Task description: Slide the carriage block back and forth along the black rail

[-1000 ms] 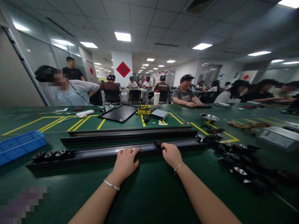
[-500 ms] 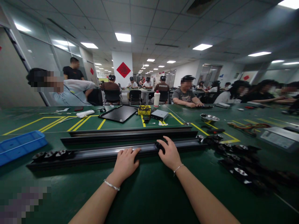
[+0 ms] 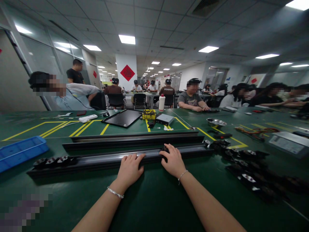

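Note:
A long black metal rail [image 3: 96,159] lies across the green table in front of me. My left hand [image 3: 129,169] rests flat on its near edge, fingers stretched over the channel. My right hand [image 3: 172,160] sits just to the right, fingers curled over a small black part [image 3: 165,149] seated in the rail. Several small black parts [image 3: 54,160] sit in the rail's left end.
Two more black rails [image 3: 135,140] lie behind. A blue tray [image 3: 20,151] is at the left. Black modules [image 3: 243,162] spread at the right. A black panel [image 3: 123,117], yellow box [image 3: 149,113], grey box [image 3: 164,119] and metal bowl [image 3: 216,121] stand farther back. People sit around.
My right hand lifted and spread its fingers over the small black part half a second ago, then came down onto it again, slightly left. My left hand has stayed put.

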{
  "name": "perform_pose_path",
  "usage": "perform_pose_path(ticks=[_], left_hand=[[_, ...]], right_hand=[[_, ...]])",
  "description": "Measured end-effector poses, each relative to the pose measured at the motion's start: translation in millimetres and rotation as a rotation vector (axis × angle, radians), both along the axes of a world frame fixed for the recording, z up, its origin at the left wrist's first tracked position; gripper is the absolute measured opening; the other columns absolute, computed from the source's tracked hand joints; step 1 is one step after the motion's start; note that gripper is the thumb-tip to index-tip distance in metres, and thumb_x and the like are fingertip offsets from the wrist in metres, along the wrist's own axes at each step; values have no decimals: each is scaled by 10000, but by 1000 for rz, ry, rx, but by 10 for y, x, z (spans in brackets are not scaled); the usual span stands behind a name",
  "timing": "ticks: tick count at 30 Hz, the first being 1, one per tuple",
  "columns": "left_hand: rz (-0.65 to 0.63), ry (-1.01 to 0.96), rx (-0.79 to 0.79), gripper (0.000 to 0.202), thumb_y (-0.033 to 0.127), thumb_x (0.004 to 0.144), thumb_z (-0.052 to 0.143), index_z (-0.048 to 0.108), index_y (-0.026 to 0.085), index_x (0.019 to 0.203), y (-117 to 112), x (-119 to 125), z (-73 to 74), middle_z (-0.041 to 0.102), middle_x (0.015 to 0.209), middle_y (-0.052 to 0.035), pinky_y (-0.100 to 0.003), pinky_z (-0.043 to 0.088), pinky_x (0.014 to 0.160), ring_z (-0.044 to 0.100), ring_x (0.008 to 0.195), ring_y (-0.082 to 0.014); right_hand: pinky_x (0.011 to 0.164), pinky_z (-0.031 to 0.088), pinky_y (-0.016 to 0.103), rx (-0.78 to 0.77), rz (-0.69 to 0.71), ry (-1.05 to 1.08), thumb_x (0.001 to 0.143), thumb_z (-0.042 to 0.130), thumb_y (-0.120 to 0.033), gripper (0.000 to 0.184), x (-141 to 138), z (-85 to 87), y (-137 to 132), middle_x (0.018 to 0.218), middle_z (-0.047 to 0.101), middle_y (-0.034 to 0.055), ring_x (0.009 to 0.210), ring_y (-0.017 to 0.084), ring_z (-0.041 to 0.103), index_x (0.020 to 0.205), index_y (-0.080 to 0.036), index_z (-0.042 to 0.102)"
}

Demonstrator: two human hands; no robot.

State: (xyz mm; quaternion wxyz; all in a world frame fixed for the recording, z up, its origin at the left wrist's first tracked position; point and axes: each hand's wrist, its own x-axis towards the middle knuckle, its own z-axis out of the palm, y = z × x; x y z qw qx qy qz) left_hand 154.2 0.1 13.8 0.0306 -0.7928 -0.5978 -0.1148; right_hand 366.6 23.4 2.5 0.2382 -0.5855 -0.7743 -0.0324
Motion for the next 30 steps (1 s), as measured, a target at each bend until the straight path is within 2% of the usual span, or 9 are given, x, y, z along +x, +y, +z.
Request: perform_pose_path(ticks=[5, 11, 20, 30], left_hand=[[-1, -7, -5, 492, 341, 766, 449, 389, 330, 1254, -7, -4, 16, 557, 1052, -38, -370, 271, 904, 463, 1025, -210], [-23, -20, 26, 483, 343, 771, 444, 390, 330, 1251, 10, -31, -31, 555, 1047, -34, -368, 274, 900, 468, 1013, -205], [-29, -10, 28, 492, 347, 766, 446, 382, 333, 1254, 28, -40, -42, 557, 1035, -32, -367, 274, 888, 469, 1006, -204], [-34, -17, 44, 487, 350, 764, 447, 389, 337, 1247, 42, -51, -71, 558, 1037, -29, -372, 278, 884, 470, 1007, -207]], right_hand=[[1008, 186, 450, 9, -20, 21, 689, 502, -173, 327, 10, 2, 7, 1320, 393, 44, 1242, 230, 279, 969, -276, 637], [1003, 211, 414, 4, -27, 34, 652, 485, -112, 352, 41, 16, 22, 1289, 416, 62, 1167, 210, 376, 934, -250, 644], [1005, 189, 431, -28, -38, 28, 639, 443, -41, 430, 50, 9, 44, 1277, 438, 54, 1173, 199, 378, 942, -272, 643], [1009, 143, 472, -27, -91, 64, 639, 415, -12, 438, 89, -39, 83, 1261, 453, 37, 1193, 200, 357, 885, -285, 653]])
